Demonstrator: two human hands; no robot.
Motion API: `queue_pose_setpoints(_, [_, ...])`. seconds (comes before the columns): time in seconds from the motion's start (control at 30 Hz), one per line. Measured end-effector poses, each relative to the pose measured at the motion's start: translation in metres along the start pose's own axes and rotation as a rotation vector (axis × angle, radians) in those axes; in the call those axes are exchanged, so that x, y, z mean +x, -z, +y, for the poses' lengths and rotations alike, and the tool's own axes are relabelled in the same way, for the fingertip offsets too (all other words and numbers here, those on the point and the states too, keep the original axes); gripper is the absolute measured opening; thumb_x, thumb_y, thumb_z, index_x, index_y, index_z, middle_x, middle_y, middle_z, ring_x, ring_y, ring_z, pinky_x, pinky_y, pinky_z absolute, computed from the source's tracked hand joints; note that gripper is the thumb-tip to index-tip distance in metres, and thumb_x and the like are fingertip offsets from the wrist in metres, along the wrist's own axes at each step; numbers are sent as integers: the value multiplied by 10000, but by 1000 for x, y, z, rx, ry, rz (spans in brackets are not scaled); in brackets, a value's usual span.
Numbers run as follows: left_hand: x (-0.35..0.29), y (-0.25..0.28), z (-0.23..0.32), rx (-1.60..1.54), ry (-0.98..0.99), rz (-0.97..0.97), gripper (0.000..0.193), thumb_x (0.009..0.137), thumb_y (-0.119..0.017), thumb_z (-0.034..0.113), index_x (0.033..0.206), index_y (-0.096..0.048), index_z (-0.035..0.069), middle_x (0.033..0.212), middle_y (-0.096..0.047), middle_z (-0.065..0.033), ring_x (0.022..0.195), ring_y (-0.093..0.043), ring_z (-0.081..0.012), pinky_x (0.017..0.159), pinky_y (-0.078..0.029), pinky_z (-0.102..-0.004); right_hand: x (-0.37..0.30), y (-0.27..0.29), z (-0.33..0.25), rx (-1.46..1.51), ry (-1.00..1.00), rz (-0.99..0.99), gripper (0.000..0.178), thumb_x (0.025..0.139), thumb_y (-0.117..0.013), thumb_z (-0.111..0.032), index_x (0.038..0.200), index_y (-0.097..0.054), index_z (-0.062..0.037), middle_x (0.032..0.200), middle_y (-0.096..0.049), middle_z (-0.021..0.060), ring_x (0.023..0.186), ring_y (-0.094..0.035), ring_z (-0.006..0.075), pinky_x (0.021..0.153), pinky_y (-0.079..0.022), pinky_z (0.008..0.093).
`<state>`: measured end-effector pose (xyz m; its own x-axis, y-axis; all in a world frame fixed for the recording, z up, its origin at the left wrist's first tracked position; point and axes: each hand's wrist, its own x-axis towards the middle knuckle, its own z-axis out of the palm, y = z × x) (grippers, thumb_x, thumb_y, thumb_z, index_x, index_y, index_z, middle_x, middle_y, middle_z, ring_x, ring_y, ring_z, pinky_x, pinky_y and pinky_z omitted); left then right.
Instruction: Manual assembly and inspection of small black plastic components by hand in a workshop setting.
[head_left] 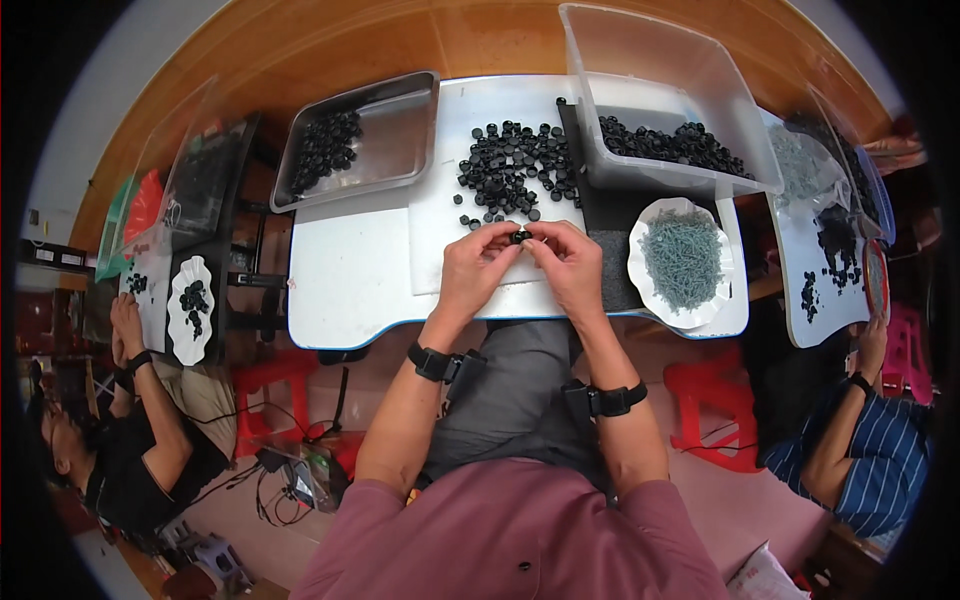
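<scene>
maroon shirt (520, 530) lies nearest, and beyond it left hand (475, 268) and right hand (570, 265) meet, each grip closed on one small black part (520, 237) between them, neither nearer, just short of the black pile (497, 165) on the counter (350, 265), the part's long axis unclear.

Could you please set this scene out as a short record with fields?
Left hand: pinching a black part
Right hand: pinching the same part
Black pieces: loose pile beyond the hands on a white table
Tray: left of pile, black pieces inside
Bin: right of pile, black pieces inside
Plate: right of hands, holding thin blue-grey pieces
Others: person left, person right
</scene>
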<state>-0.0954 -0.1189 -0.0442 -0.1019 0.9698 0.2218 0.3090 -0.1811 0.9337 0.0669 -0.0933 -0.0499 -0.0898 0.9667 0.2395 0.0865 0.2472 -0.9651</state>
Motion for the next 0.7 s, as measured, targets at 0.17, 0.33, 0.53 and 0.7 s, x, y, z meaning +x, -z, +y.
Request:
queue_pose_setpoints(0.17, [0, -1, -3, -32, -3, -8, 261, 887, -763, 53, 1141, -731, 3, 972, -776, -109, 862, -754, -160, 772, -601, -272, 0, 0, 3, -37, 19, -18, 200, 835, -764, -13, 1035, -765, -13, 867, -718, 69, 663, -622, 107, 606, -494, 251])
queue_pose_setpoints(0.33, [-1, 0, -4, -38, 27, -12, 269, 891, -762, 58, 1153, -734, 6, 976, -773, -97, 867, -743, -151, 793, -597, -274, 0, -2, -2, -53, 11, -24, 188, 840, -756, -6, 1027, -775, -15, 863, -716, 66, 678, -625, 106, 608, -496, 256])
queue_pose_setpoints(0.53, [0, 0, -4, -21, 23, -13, 270, 889, -769, 70, 1152, -740, 16, 967, -772, -88, 866, -733, -138, 795, -595, -272, -1, -3, -7, 4, -27, -32, 201, 874, -729, 13, 1069, -776, -5, 878, -719, 68, 672, -633, 97, 609, -497, 242])
queue_pose_setpoints(0.7, [0, 1, -3, -14, 1, -14, 263, 881, -768, 64, 1139, -741, 17, 948, -773, -92, 858, -737, -140, 786, -596, -272, -1, 0, -1, 21, -30, -45, 179, 904, -704, 10, 1070, -772, 8, 888, -716, 65, 663, -626, 88, 594, -486, 232])
